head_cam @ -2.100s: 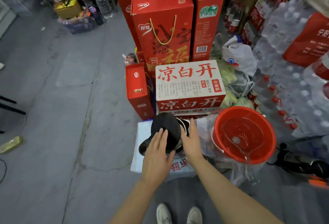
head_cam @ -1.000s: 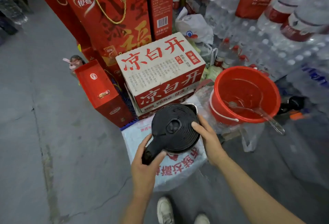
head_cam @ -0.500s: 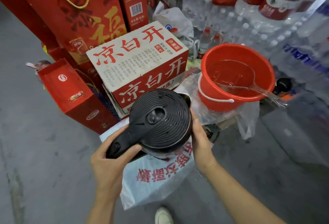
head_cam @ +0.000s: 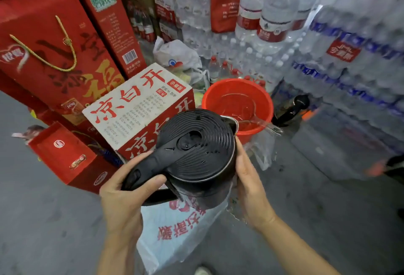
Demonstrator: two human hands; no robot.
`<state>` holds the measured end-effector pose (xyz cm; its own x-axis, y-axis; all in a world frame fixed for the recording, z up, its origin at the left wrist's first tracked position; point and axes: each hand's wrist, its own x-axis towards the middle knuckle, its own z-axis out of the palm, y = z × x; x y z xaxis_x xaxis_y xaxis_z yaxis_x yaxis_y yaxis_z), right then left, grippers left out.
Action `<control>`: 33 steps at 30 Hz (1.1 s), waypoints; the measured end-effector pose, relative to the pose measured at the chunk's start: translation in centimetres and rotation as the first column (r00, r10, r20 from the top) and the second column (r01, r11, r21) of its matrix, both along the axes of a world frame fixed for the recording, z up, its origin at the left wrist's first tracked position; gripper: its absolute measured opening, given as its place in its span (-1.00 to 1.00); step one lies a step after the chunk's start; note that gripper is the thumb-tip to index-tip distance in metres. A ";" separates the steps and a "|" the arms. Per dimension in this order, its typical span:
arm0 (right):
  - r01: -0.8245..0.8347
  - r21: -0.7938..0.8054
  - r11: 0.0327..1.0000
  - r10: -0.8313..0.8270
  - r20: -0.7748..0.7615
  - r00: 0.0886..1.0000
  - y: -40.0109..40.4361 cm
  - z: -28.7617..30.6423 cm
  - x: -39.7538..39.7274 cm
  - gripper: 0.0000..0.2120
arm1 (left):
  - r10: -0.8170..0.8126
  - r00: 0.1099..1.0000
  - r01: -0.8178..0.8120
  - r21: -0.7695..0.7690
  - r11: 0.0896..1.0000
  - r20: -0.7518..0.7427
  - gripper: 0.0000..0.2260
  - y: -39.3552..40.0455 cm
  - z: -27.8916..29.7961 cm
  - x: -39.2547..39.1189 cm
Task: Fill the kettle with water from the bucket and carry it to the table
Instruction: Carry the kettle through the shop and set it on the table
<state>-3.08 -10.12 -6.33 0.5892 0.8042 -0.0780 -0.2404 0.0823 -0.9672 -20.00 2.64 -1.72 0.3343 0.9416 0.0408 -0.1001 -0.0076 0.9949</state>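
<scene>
Change: since the earlier frames we have lifted the kettle (head_cam: 196, 154) higher and closer to the bucket (head_cam: 238, 108).
Grip: our left hand (head_cam: 124, 198) is wrapped around the black handle; our right hand (head_cam: 249, 185) presses flat on the kettle's side.
Kettle place: in the air, lid closed, spout at the bucket's near rim.
Room: open grey floor (head_cam: 43, 220) on the left; the white carton (head_cam: 135, 108) and water bottle packs (head_cam: 349, 67) crowd the rest.
Hidden: the kettle covers part of the bucket; the ladle (head_cam: 260, 124) inside is hard to make out.
</scene>
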 end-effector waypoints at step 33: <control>0.925 0.120 0.359 -0.932 0.085 0.351 -35.6 20.7 9.4 -0.28 | -0.941 0.338 0.941 0.016 0.338 0.011 -0.56 -27.7 20.4 33.6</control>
